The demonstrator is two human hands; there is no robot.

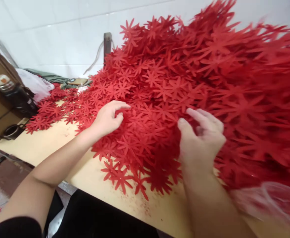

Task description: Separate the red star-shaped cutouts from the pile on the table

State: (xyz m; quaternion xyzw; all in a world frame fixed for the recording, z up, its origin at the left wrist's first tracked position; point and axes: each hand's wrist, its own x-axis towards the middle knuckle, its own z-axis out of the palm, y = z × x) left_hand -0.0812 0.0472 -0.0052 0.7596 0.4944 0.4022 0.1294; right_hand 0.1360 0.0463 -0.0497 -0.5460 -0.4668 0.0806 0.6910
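Observation:
A large heap of red, star-shaped cut pieces [160,89] covers much of the tan tabletop [43,142] and rises against the wall at the right. My left hand [109,117] is over the heap's left part, its thumb and forefinger apart and nothing visible between them. Over the middle of the heap, my right hand [201,135] has its thumb and forefinger spread, also with no piece seen between them. Its other fingers are curled and partly hidden. Several pieces lie loose along the heap's front edge, between my forearms.
A dark bottle with a white lid [15,94] and a dark cup [12,131] stand at the left, near a plastic bag [34,84]. Clear plastic [271,201] lies at the lower right. A wooden post [107,48] stands by the tiled wall.

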